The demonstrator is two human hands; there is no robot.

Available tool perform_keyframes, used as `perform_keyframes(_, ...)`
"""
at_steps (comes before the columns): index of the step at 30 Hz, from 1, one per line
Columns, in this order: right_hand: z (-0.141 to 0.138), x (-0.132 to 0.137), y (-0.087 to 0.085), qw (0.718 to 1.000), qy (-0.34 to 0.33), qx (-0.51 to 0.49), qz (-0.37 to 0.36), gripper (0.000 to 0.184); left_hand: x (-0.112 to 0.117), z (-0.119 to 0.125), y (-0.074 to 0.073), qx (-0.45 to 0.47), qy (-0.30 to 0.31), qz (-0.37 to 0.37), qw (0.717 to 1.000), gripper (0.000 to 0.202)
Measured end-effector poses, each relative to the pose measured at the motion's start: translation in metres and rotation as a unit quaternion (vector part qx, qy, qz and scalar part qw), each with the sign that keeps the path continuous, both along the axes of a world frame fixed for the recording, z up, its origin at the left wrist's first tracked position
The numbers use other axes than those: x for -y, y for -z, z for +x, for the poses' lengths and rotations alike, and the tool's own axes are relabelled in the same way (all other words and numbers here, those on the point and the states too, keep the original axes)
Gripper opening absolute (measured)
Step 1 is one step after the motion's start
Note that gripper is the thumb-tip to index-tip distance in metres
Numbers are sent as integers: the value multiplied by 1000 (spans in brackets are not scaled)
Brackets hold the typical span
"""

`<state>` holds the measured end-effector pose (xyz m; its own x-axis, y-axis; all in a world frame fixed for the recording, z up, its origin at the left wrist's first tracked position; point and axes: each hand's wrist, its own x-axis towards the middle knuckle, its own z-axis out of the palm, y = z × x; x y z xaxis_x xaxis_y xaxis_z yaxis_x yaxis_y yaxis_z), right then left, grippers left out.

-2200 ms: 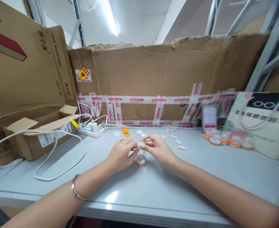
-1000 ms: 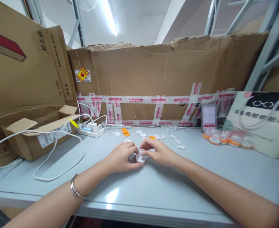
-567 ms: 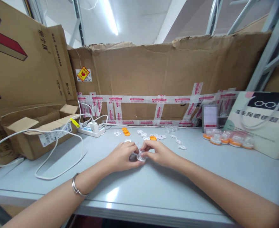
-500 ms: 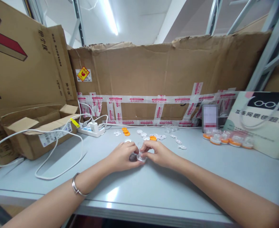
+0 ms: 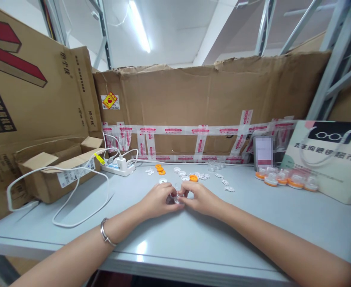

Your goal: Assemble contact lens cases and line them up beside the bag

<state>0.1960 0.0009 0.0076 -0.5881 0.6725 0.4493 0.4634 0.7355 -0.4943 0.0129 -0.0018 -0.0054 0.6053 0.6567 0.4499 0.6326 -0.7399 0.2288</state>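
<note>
Close together over the table, my left hand point(image 5: 159, 200) and my right hand point(image 5: 198, 196) both have their fingers closed around a small clear plastic part point(image 5: 177, 199). My fingers cover much of it, so its full shape is hidden. Just beyond my hands lie several white rings point(image 5: 182, 173) and an orange ring point(image 5: 194, 178). A white ring point(image 5: 162, 181) is nearest my left hand. More orange rings point(image 5: 160, 170) sit farther back, beside small white pieces point(image 5: 149, 172). White toothed pieces point(image 5: 229, 189) lie to the right.
Clear plastic cups point(image 5: 215, 165) stand at the back. Orange-based clear pieces point(image 5: 296, 182) are grouped by a phone point(image 5: 264, 151) and a paper bag point(image 5: 325, 159). On the left are an open carton point(image 5: 44, 185), a power strip point(image 5: 118, 169) and a looped white cable point(image 5: 73, 225). Large cardboard point(image 5: 175, 95) walls the back.
The view has tilted up and shifted slightly left. My hands stay together on the clear part; my left fingers now cover more of it, and the right fingers have shifted slightly.
</note>
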Motion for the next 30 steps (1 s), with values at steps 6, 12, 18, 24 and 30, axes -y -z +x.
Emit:
perform_keyframes(6,-1,-4,6,1000,9,-3,14,8,-3,2,2,-6,2,5,1000,24)
perform_keyframes(12,-2,-5,9,1000,16,-2,13,8,-2,0,2,-15,-3,5,1000,25)
perform_keyframes(18,0,-5,1,999,-38,-5,-35,7,-2,-3,2,-12,1,-3,1000,24)
perform_keyframes(24,39,-56,-5,983,165,-27,77,25,-4,-6,2,-3,2,-15,1000,27)
perform_keyframes(30,106,-123,16,923,350,82,135,37,-5,-7,2,-2,7,-25,1000,27)
